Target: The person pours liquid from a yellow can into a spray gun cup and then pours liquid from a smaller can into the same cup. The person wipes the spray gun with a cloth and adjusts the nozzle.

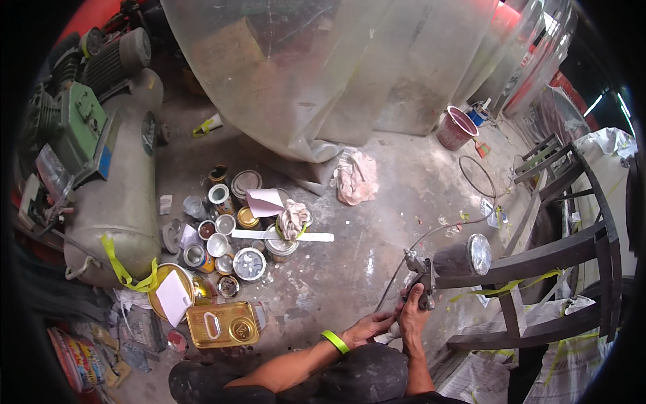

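My right hand (412, 316) grips a metal spray gun (421, 283) upright below its nozzle, with a cylindrical cup (457, 259) lying sideways off it, its end covered in crumpled silver material. A faint pale haze hangs by the nozzle. A thin hose (431, 232) runs near the gun across the floor. My left hand (369, 328), with a bright yellow band at the wrist, is curled low beside my right wrist, at the hose and a pale piece whose nature I cannot make out. Dark wooden chair-like frames (572, 239) with yellow tape stand just right of the gun.
A compressor (111, 195) stands left. Several paint cans (249, 264), a gold rectangular tin (219, 323), a white strip (316, 237) and a pink rag (356, 178) lie on the concrete floor (350, 269). Plastic sheeting (330, 60) hangs behind; a maroon bucket (456, 131) sits back right.
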Tool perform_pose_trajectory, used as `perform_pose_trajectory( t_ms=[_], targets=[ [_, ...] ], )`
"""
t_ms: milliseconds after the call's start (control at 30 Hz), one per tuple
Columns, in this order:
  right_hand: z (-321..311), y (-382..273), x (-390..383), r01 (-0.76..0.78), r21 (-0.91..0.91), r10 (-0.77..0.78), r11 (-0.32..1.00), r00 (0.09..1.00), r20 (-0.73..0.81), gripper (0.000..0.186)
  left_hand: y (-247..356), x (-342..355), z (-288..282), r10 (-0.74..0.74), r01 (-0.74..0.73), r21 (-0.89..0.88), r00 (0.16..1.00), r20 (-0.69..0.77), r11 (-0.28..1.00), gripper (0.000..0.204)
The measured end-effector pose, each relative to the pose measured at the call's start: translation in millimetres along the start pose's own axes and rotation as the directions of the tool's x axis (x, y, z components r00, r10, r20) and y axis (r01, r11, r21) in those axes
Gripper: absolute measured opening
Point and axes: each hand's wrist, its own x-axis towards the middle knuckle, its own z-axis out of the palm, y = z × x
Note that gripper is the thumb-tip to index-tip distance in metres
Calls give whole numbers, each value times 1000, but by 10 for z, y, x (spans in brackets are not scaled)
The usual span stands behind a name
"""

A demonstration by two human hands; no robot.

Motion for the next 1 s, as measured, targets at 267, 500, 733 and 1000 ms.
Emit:
perform_pose_trajectory(
  t_ms=[267,500,733,1000],
  targets=[
    [37,-79,1,74,-62,-68,995,994,90,61,-57,101,-247,-20,19,71,1000,4,997,32],
    [67,98,36,76,-77,-69,994,993,98,52,23,-18,-82,42,-41,36,999,-32,999,26],
    [-2,28,-7,118,-84,-117,989,993,17,40,-6,60,-144,86,-25,345,983,-163,938,28],
    [151,138,195,87,-206,-71,975,994,83,33,35,112,34,117,70,461,924,-364,885,43]
  ],
)
